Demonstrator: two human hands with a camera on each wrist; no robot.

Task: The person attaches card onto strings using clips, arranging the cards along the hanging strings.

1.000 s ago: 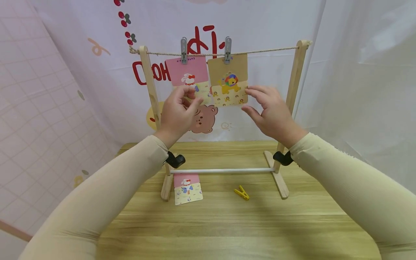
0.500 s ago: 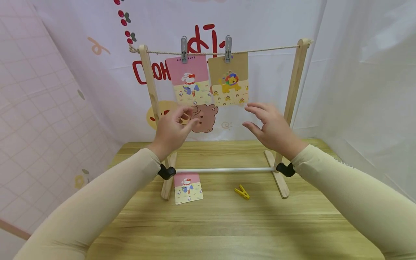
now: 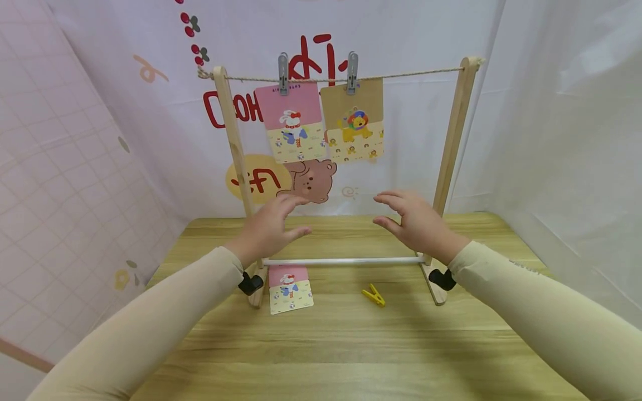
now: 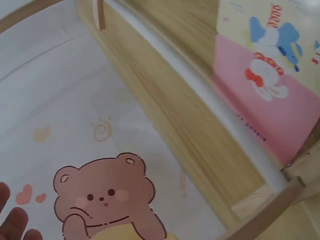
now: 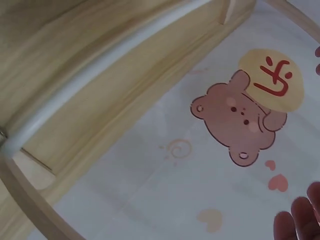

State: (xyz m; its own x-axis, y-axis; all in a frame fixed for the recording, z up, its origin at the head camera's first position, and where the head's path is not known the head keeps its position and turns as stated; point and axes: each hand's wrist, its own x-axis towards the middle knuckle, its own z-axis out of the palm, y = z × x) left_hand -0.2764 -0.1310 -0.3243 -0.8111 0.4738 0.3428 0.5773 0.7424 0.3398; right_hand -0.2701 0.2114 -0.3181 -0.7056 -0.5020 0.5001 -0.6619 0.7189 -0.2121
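Two cards hang from a twine line (image 3: 406,74): a pink and cream rabbit card (image 3: 291,120) and a tan lion card (image 3: 353,120). A grey clothespin (image 3: 283,74) grips the first at its top, and another grey clothespin (image 3: 352,73) grips the second. Below the cards, my left hand (image 3: 268,225) is held in the air with relaxed fingers, holding nothing. Opposite it, my right hand (image 3: 413,223) hovers with fingers and thumb apart, also holding nothing. A second rabbit card (image 3: 290,292) lies on the table near the frame's left foot. To its right lies a yellow clothespin (image 3: 373,296).
The twine is strung between two wooden posts, a left post (image 3: 233,133) and a right post (image 3: 453,139). A white crossbar (image 3: 346,261) joins them low down. Behind the wooden table (image 3: 321,351) hangs a printed white cloth (image 3: 416,33).
Both hands have come down from the hanging cards to below them, the left one lower than before. Both cards stay on the line under their clothespins. The things on the table have not moved.
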